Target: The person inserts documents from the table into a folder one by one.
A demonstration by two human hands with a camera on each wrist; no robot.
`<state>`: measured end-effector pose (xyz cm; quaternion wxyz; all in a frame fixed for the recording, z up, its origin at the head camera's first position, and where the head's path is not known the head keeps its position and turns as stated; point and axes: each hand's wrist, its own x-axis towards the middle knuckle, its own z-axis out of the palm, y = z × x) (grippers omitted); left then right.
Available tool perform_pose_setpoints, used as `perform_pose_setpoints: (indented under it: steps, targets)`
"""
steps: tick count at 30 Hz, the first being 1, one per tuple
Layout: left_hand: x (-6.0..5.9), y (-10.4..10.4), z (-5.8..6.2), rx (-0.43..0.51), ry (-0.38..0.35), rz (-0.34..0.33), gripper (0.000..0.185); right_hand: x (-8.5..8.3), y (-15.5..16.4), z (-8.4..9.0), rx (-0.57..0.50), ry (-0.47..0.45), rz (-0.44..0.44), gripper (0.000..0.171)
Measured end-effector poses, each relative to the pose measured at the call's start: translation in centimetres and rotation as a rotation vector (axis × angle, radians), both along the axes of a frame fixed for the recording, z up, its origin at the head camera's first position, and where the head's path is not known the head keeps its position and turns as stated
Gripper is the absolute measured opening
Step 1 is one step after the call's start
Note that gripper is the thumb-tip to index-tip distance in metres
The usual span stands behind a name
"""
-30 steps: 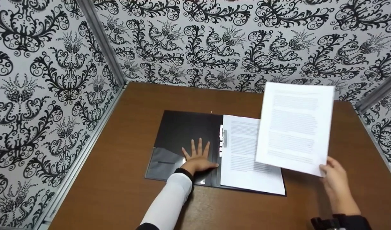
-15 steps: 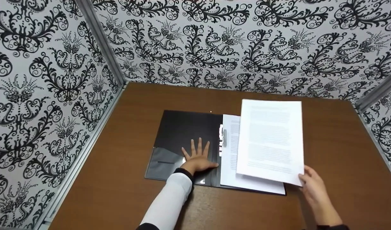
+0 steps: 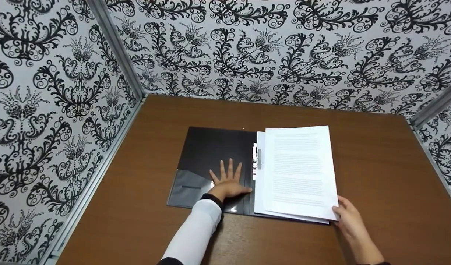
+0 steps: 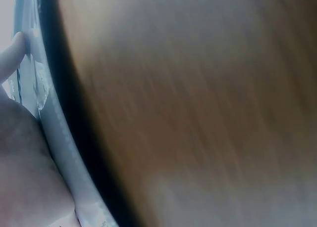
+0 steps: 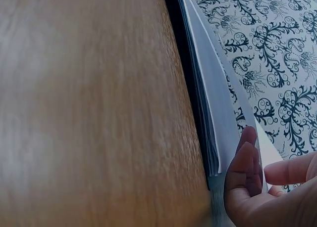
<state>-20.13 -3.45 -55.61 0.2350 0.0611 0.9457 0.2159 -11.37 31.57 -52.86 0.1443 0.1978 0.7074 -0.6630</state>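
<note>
A black folder (image 3: 214, 147) lies spread on the brown table, with a stack of printed paper (image 3: 260, 206) on its right side under a metal clip (image 3: 259, 159). My left hand (image 3: 229, 187) rests on the folder's left cover, fingers straight and spread. My right hand (image 3: 350, 219) pinches a printed sheet (image 3: 299, 169) by its lower right corner, thumb on top and fingers beneath. The sheet overlaps most of the stack, a little right of the clip. In the right wrist view, the sheet (image 5: 242, 101) stands slightly apart above the stack (image 5: 210, 88).
The wooden table (image 3: 129, 191) extends around the folder. A grey pocket (image 3: 188, 189) fills the folder's lower left corner. Patterned walls (image 3: 247, 55) border the table at the back and left, with metal posts (image 3: 116, 48) at the corners.
My right hand has brought the sheet left and down, from raised at the right to over the stack in the folder. The left hand has stayed still.
</note>
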Motion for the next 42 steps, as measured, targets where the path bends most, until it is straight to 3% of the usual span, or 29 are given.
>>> perform_pose_setpoints:
  steps: [8,13,26,42]
  targets:
    - [0.1,0.0,0.3,-0.025,0.007,-0.007,0.105,0.4,-1.1,0.3,0.061,-0.002,0.044,0.056]
    - [0.1,0.1,0.2,-0.032,0.013,-0.005,0.104,0.5,-1.7,0.2,0.045,0.052,0.026,0.052]
    - [0.0,0.1,0.2,-0.026,0.003,0.003,0.104,0.5,-2.3,0.1,0.076,0.07,0.044,0.054]
    - [0.1,0.1,0.0,-0.016,0.021,0.001,0.104,0.3,-2.3,0.1,0.387,0.106,0.196,0.051]
